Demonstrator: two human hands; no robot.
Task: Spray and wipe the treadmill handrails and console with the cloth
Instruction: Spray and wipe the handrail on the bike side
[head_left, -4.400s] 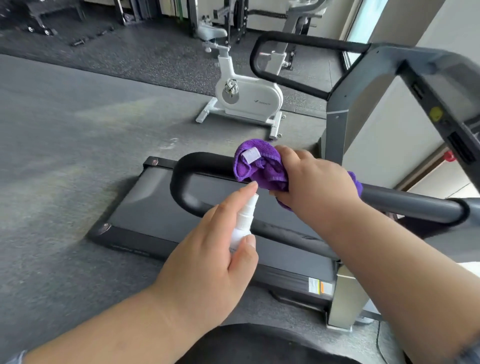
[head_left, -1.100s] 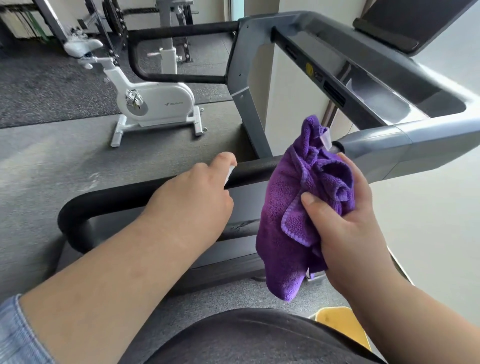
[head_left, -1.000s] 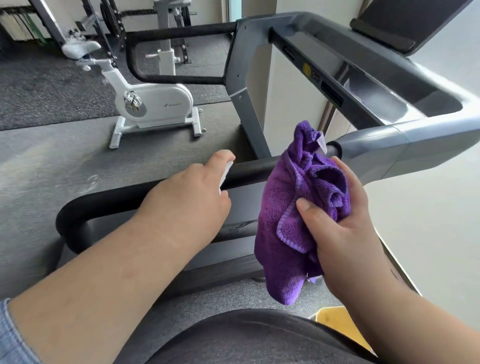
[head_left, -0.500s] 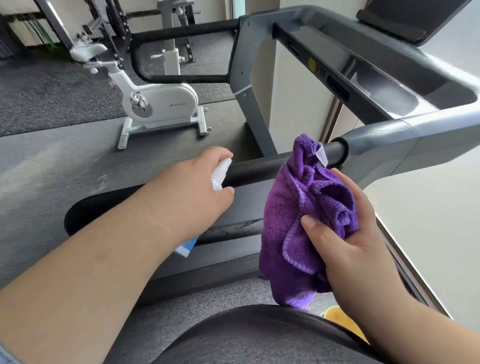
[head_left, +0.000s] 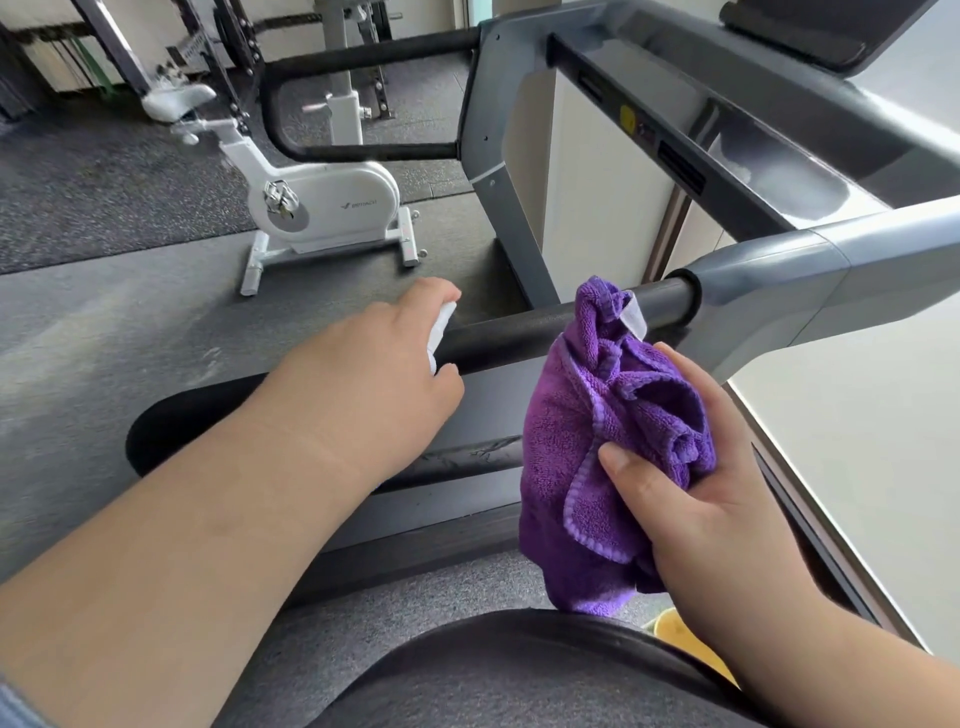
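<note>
Centrally, left hand (head_left: 374, 374) curls round the white spray bottle (head_left: 440, 332), forefinger on top, beside the black handrail (head_left: 498, 332); at its 3 o'clock, right hand (head_left: 691, 467) clutches the bunched purple cloth (head_left: 587, 441).

Cloth (head_left: 597, 441) off handrail (head_left: 498, 332); spray bottle (head_left: 440, 327) raised to it.

The cloth (head_left: 597, 441) is seen as nubbly purple terry. The handrail (head_left: 509, 332) is covered in matt black padding and joined to a smooth, faintly glossy grey frame (head_left: 779, 275); the floor (head_left: 104, 322) is rough and speckled.
</note>
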